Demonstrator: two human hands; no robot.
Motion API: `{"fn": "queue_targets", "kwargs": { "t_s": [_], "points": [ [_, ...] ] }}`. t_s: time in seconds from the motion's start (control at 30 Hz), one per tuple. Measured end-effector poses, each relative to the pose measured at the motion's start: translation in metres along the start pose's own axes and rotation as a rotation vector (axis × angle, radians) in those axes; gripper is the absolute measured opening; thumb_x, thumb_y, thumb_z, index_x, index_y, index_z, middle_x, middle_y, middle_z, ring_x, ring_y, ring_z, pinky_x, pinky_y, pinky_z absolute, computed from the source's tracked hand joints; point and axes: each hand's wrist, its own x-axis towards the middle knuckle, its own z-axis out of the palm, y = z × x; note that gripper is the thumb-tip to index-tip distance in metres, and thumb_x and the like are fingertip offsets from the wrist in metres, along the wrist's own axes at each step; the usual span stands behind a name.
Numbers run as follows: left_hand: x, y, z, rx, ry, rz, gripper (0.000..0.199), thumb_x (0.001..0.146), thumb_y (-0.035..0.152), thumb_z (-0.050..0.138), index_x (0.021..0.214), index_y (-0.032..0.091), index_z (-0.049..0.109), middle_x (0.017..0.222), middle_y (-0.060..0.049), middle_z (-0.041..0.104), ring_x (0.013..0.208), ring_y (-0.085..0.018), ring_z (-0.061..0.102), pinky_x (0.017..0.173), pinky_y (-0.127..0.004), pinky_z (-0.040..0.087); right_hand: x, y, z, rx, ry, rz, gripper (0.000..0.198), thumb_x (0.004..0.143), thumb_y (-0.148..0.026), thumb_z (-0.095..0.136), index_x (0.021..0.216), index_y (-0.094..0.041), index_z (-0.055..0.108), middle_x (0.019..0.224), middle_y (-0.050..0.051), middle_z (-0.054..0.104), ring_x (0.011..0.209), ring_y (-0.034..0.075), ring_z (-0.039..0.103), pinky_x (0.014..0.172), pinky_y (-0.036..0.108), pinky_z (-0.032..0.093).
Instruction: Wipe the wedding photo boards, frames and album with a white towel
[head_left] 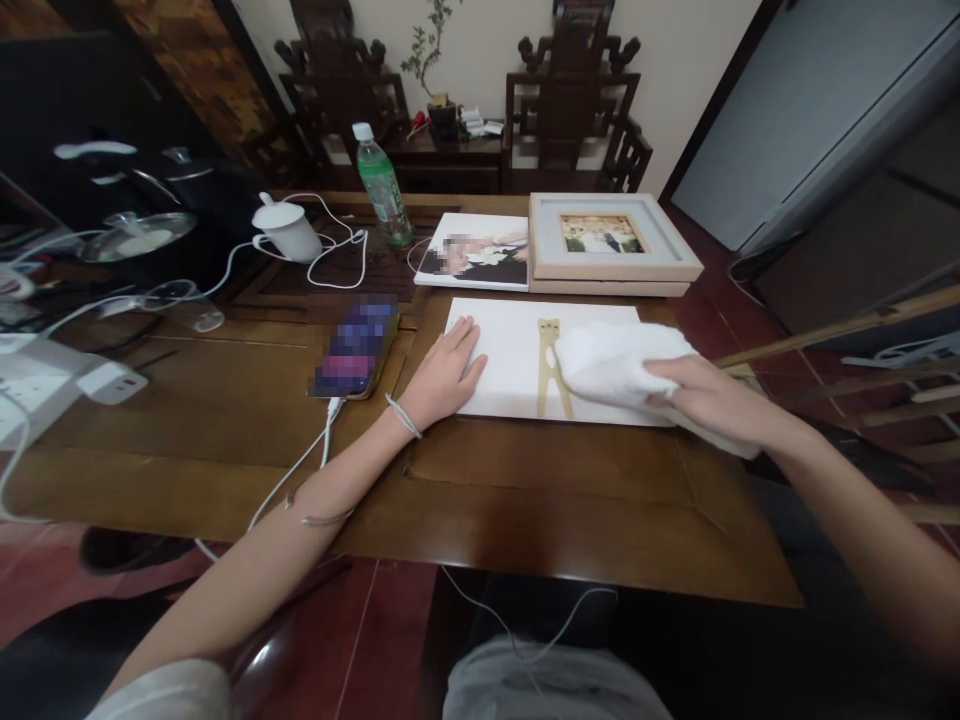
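Observation:
On the wooden table lies a flat white panel (506,370) with a tan bear figure (550,345) on its face. My left hand (446,375) rests flat on the panel's left end, fingers stretched out. A bunched white cloth (611,355) is gripped in my right hand (701,395), over the panel's right part and touching the bear's edge. One end of the cloth hangs below my right wrist. The cloth hides part of the panel's right side.
Behind the panel lie a photo print (480,250) and stacked picture frames (611,240). To the left are a charging phone (356,350), a green-labelled bottle (384,190), a white lidded cup (289,230), a clear plastic cup (184,305), a power strip (30,390) and loose cables.

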Motion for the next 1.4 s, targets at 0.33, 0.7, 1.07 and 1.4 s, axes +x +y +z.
{"fn": "queue_targets", "kwargs": {
  "t_s": [0.33, 0.7, 1.07, 1.4],
  "points": [
    [0.0, -0.002, 0.001, -0.006, 0.012, 0.0, 0.054, 0.098, 0.034, 0.038, 0.146, 0.009, 0.039, 0.158, -0.019, 0.032, 0.15, -0.029, 0.024, 0.121, -0.05, 0.025, 0.083, -0.023, 0.051, -0.061, 0.18, -0.09, 0.025, 0.071, -0.009, 0.039, 0.087, -0.022, 0.054, 0.1, 0.009, 0.069, 0.111, 0.032, 0.06, 0.11, 0.067, 0.023],
    [-0.001, 0.0, 0.0, 0.0, 0.002, -0.006, 0.054, 0.098, 0.034, 0.037, 0.145, 0.006, 0.04, 0.158, -0.02, 0.032, 0.15, -0.03, 0.024, 0.121, -0.05, 0.024, -0.01, -0.092, 0.075, -0.157, -0.131, -0.255, 0.045, 0.071, -0.002, 0.04, 0.105, -0.018, 0.065, 0.146, 0.017, 0.051, 0.146, 0.034, 0.028, 0.113, 0.07, 0.024],
    [0.0, 0.001, 0.0, 0.01, -0.008, -0.008, 0.055, 0.099, 0.032, 0.033, 0.145, 0.002, 0.039, 0.158, -0.022, 0.031, 0.15, -0.03, 0.023, 0.122, -0.048, 0.023, 0.076, -0.048, 0.043, -0.135, -0.028, -0.266, 0.023, 0.068, -0.004, 0.039, 0.073, -0.023, 0.052, 0.064, 0.0, 0.056, 0.071, 0.022, 0.058, 0.106, 0.05, 0.035],
    [0.001, -0.001, 0.002, 0.002, 0.018, 0.016, 0.052, 0.098, 0.024, 0.029, 0.144, 0.003, 0.041, 0.156, -0.021, 0.035, 0.149, -0.03, 0.027, 0.121, -0.051, 0.027, 0.084, -0.065, 0.077, -0.454, -0.012, -0.168, 0.052, 0.073, 0.002, 0.038, 0.116, -0.011, 0.064, 0.155, 0.018, 0.039, 0.148, 0.041, 0.018, 0.108, 0.077, 0.015]
  ]
}}
